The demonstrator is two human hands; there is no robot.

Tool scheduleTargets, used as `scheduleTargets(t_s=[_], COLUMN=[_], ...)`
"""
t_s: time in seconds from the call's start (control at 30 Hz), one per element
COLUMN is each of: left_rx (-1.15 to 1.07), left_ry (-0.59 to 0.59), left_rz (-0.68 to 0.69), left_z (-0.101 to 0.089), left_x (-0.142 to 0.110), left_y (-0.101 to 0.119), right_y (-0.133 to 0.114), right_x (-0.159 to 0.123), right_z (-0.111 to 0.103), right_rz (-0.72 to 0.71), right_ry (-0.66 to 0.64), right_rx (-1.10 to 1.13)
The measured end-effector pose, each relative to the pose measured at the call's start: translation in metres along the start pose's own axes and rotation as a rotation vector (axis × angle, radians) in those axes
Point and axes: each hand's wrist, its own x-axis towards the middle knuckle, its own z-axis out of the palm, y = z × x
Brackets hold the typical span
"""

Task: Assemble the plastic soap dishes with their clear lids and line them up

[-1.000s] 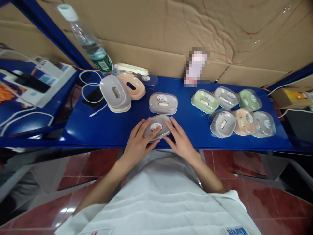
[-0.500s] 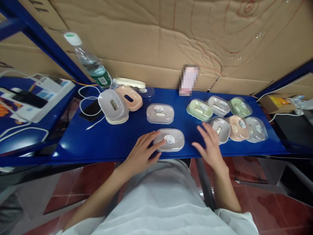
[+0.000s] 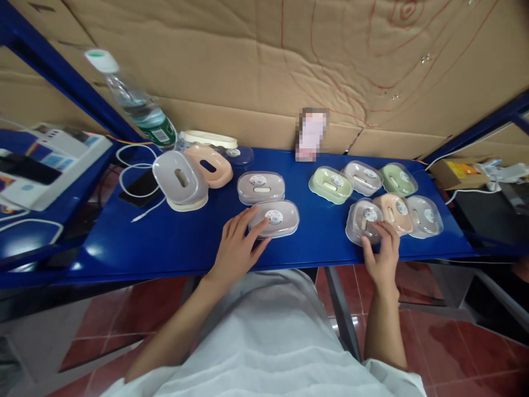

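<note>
My left hand point(image 3: 242, 237) grips the left end of a greyish-pink soap dish point(image 3: 285, 223) with a clear lid and a round label, its forefinger on top and thumb at the near edge. Just behind it lies a similar lidded soap dish point(image 3: 261, 196). Over at the right, my right hand point(image 3: 383, 251) holds the near right side of a grey lidded soap dish point(image 3: 357, 229), fingers over the lid and thumb at the front. Touching or close beside it are a peach soap dish point(image 3: 399, 218) and a grey one point(image 3: 425, 218).
Behind are green point(image 3: 328, 190), grey point(image 3: 363, 182) and another green soap dish point(image 3: 399, 179). Unlidded grey point(image 3: 167, 182) and peach soap-dish parts point(image 3: 221, 173) stand left, near a water bottle point(image 3: 144, 118), a white cable point(image 3: 149, 215) and a dark phone point(image 3: 132, 193). Cardboard point(image 3: 227, 66) backs the blue table point(image 3: 165, 248).
My left hand has pushed the front soap dish away from me, close to the one behind. My right hand has moved right, from open above the table onto the grey soap dish.
</note>
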Motion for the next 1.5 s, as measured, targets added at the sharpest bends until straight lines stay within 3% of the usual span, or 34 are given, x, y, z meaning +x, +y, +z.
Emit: scheduleTargets(t_s=[0.2,0.47,0.63,0.73,0.83,0.9,1.0,1.1,1.23,1.33,1.5], left_rx=[-0.029,-0.118,-0.111,-0.106,-0.090,-0.058,0.034,0.158,0.187,0.198,0.177], left_ry=[0.012,0.008,0.000,-0.085,-0.167,-0.118,0.029,0.126,0.154,0.213,0.261], left_rz=[0.001,0.062,0.059,0.111,0.175,0.122,-0.082,-0.302,-0.362,-0.296,-0.069], left_z=[0.002,-0.002,0.004,0.008,0.004,-0.004,-0.021,-0.037,-0.047,-0.046,-0.036], left_x=[-0.002,-0.003,0.004,0.014,0.019,0.017,0.008,0.001,-0.004,-0.008,-0.020], left_y=[-0.002,-0.002,0.010,0.022,0.025,0.015,-0.020,-0.066,-0.107,-0.107,-0.061], right_y=[0.011,0.015,0.012,0.006,-0.019,-0.046,-0.089,-0.123,-0.153,-0.168,-0.184], right_x=[-0.009,-0.012,-0.009,-0.007,-0.008,-0.009,-0.004,0.009,0.030,0.040,0.046], right_z=[-0.005,-0.011,-0.004,-0.003,-0.008,-0.011,-0.006,0.012,0.038,0.051,0.066], right_rz=[-0.004,0.050,0.054,0.034,-0.025,-0.093,-0.245,-0.443,-0.575,-0.506,-0.402], right_ry=[0.036,-0.011,-0.059,-0.040,0.002,-0.020,-0.181,-0.365,-0.502,-0.532,-0.580], right_rx=[-0.040,0.030,0.017,-0.134,-0.194,-0.071,0.143,0.209,0.212,0.235,0.225])
